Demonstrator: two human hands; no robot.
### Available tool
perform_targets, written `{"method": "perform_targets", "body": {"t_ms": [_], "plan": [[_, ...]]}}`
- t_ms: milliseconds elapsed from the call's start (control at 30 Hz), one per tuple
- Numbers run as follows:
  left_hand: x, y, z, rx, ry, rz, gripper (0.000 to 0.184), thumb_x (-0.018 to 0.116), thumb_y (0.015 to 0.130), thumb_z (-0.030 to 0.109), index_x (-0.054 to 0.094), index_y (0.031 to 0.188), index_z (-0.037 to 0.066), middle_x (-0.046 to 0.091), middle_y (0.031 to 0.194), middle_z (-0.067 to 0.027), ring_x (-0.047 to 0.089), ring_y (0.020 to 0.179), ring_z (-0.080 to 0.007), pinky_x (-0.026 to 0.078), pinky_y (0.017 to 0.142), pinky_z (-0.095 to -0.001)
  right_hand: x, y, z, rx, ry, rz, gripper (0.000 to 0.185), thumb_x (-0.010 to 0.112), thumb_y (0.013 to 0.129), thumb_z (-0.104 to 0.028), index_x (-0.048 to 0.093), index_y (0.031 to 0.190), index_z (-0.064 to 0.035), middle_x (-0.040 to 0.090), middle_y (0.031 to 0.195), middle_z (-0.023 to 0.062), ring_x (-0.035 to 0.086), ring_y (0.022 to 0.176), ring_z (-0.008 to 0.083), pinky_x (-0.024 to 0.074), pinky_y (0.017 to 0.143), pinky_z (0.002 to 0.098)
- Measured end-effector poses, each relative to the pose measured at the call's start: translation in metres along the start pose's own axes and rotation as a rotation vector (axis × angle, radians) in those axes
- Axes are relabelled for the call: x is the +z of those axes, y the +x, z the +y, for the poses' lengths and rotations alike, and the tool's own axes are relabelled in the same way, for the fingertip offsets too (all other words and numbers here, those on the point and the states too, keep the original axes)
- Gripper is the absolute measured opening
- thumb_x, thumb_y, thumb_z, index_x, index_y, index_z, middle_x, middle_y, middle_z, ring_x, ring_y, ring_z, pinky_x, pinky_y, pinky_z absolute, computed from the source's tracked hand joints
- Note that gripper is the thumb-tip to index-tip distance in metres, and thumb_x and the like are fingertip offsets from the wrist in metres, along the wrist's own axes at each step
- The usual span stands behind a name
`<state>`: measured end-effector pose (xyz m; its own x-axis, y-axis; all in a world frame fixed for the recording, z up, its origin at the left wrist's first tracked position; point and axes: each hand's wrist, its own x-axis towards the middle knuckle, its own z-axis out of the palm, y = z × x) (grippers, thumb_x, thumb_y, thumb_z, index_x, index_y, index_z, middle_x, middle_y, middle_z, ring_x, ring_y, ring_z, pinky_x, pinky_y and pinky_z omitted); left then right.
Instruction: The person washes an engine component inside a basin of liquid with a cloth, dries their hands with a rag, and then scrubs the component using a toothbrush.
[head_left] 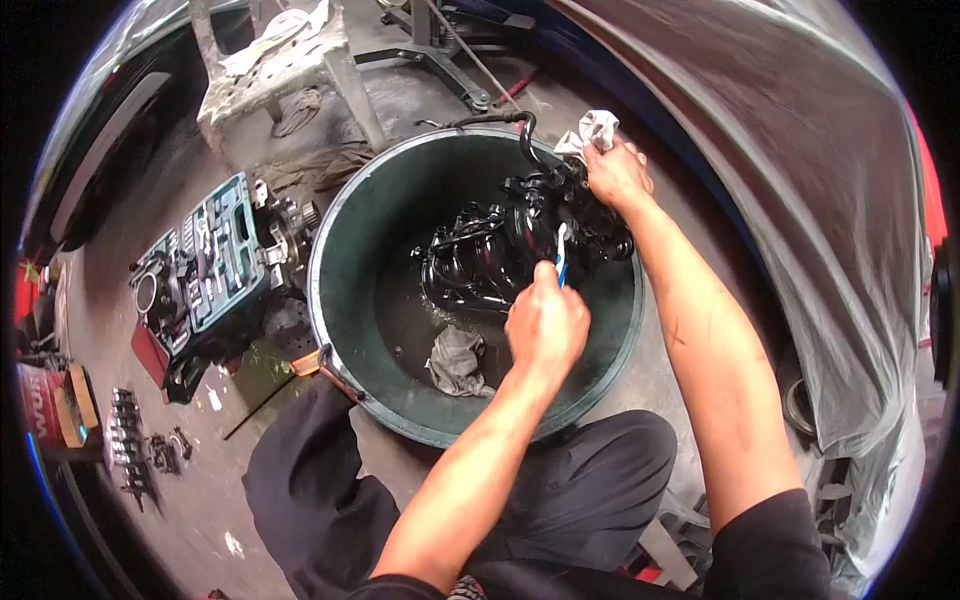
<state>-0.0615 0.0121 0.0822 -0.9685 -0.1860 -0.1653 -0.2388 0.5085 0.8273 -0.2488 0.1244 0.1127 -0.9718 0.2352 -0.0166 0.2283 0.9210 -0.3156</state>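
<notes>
My left hand (548, 325) is closed around a toothbrush (562, 262) with a blue and white handle. The brush head touches or sits just over a wet black engine intake manifold (490, 255), which leans inside a big dark green tub (345, 345). At the manifold's upper right end, my right hand (620, 175) grips it at the tub's rim, with a whitish rag (590, 133) bunched by the fingers. Where these fingers meet the part is partly hidden. A grey wet cloth (458, 362) lies in shallow murky liquid at the tub's bottom.
Left of the tub lies an open socket tool case (215, 255) beside metal engine parts (290, 235). A crankshaft-like part (125, 440) rests on the floor farther left. A dirty plastic chair (270, 95) stands behind. Plastic sheeting (800, 200) covers a vehicle at right.
</notes>
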Motion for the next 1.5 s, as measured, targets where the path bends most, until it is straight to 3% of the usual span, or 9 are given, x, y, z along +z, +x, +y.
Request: {"method": "perform_targets", "body": {"t_ms": [233, 400, 500, 633, 733, 1000, 1167, 1300, 1500], "plan": [[-0.002, 0.022, 0.035, 0.049, 0.033, -0.122, 0.029, 0.051, 0.083, 0.006, 0.056, 0.107, -0.009, 0.067, 0.096, -0.0339, 0.067, 0.094, -0.0487, 0.052, 0.085, -0.0549, 0.003, -0.030, -0.006, -0.002, -0.030, 0.069, 0.057, 0.047, 0.096, -0.048, 0.049, 0.140, -0.0122, 0.048, 0.144, 0.0160, 0.038, 0.139, 0.0345, 0.0364, 0.111, 0.0516], [0.012, 0.034, 0.006, 0.039, 0.055, -0.042, 0.026, 0.057, 0.082, 0.006, 0.054, 0.104, -0.007, 0.070, 0.090, -0.0272, 0.070, 0.088, -0.0436, 0.055, 0.080, -0.0517, 0.004, -0.035, -0.006, -0.017, -0.040, 0.102, 0.061, 0.046, 0.095, -0.048, 0.049, 0.140, -0.0061, 0.048, 0.143, 0.0172, 0.040, 0.137, 0.0345, 0.0368, 0.110, 0.0509], [0.008, 0.020, 0.004, -0.035, -0.124, 0.007, 0.020, 0.056, 0.083, 0.003, 0.050, 0.101, -0.005, 0.069, 0.087, -0.0280, 0.069, 0.086, -0.0448, 0.055, 0.078, -0.0522, 0.008, -0.041, -0.005, -0.013, -0.057, 0.114, 0.061, 0.047, 0.095, -0.048, 0.050, 0.138, -0.0059, 0.049, 0.142, 0.0171, 0.040, 0.137, 0.0355, 0.0364, 0.111, 0.0508], [0.020, -0.006, -0.009, 0.129, -0.344, 0.172, 0.023, 0.058, 0.086, 0.008, 0.052, 0.104, -0.005, 0.067, 0.085, -0.0284, 0.067, 0.082, -0.0477, 0.052, 0.074, -0.0545, 0.005, -0.040, -0.009, 0.020, -0.072, 0.083, 0.060, 0.048, 0.095, -0.049, 0.050, 0.138, -0.0076, 0.050, 0.141, 0.0165, 0.042, 0.135, 0.0352, 0.0368, 0.110, 0.0501], [0.026, 0.005, -0.014, 0.076, -0.087, 0.034, 0.021, 0.057, 0.087, 0.009, 0.053, 0.103, -0.004, 0.067, 0.085, -0.0284, 0.067, 0.081, -0.0475, 0.052, 0.074, -0.0555, 0.010, -0.034, -0.005, 0.037, -0.092, 0.102, 0.062, 0.048, 0.095, -0.051, 0.051, 0.137, -0.0065, 0.051, 0.140, 0.0167, 0.043, 0.135, 0.0350, 0.0367, 0.111, 0.0487], [0.014, 0.027, -0.007, -0.167, -0.470, 0.056, 0.014, 0.057, 0.087, 0.009, 0.053, 0.095, -0.002, 0.067, 0.085, -0.0287, 0.066, 0.082, -0.0477, 0.050, 0.074, -0.0565, 0.023, -0.018, 0.019, -0.063, -0.062, 0.216, 0.063, 0.053, 0.092, -0.054, 0.061, 0.123, 0.0000, 0.060, 0.126, 0.0262, 0.053, 0.121, 0.0435, 0.0409, 0.102, 0.0492], [0.026, 0.013, -0.018, 0.008, -0.450, 0.209, 0.013, 0.062, 0.089, 0.012, 0.056, 0.096, 0.003, 0.066, 0.083, -0.0205, 0.066, 0.072, -0.0423, 0.052, 0.066, -0.0549, 0.020, -0.029, 0.013, -0.107, 0.029, 0.248, 0.056, 0.057, 0.092, -0.047, 0.064, 0.119, 0.0020, 0.065, 0.119, 0.0262, 0.058, 0.116, 0.0417, 0.0427, 0.099, 0.0461], [0.027, 0.018, -0.026, 0.071, -0.324, 0.193, 0.016, 0.059, 0.089, 0.011, 0.060, 0.101, 0.001, 0.067, 0.084, -0.0200, 0.068, 0.071, -0.0399, 0.055, 0.063, -0.0515, 0.019, -0.032, 0.009, -0.117, 0.071, 0.234, 0.048, 0.057, 0.095, -0.041, 0.065, 0.118, 0.0004, 0.067, 0.117, 0.0227, 0.062, 0.113, 0.0380, 0.0446, 0.096, 0.0429], [-0.024, 0.038, 0.000, 0.033, -0.176, -0.059, 0.021, 0.048, 0.092, 0.012, 0.064, 0.094, -0.002, 0.070, 0.084, -0.0232, 0.072, 0.077, -0.0373, 0.059, 0.066, -0.0459, 0.017, -0.036, 0.007, -0.131, 0.011, 0.203, 0.045, 0.057, 0.095, -0.037, 0.066, 0.116, 0.0022, 0.069, 0.112, 0.0220, 0.064, 0.109, 0.0377, 0.0458, 0.092, 0.0429]]}}
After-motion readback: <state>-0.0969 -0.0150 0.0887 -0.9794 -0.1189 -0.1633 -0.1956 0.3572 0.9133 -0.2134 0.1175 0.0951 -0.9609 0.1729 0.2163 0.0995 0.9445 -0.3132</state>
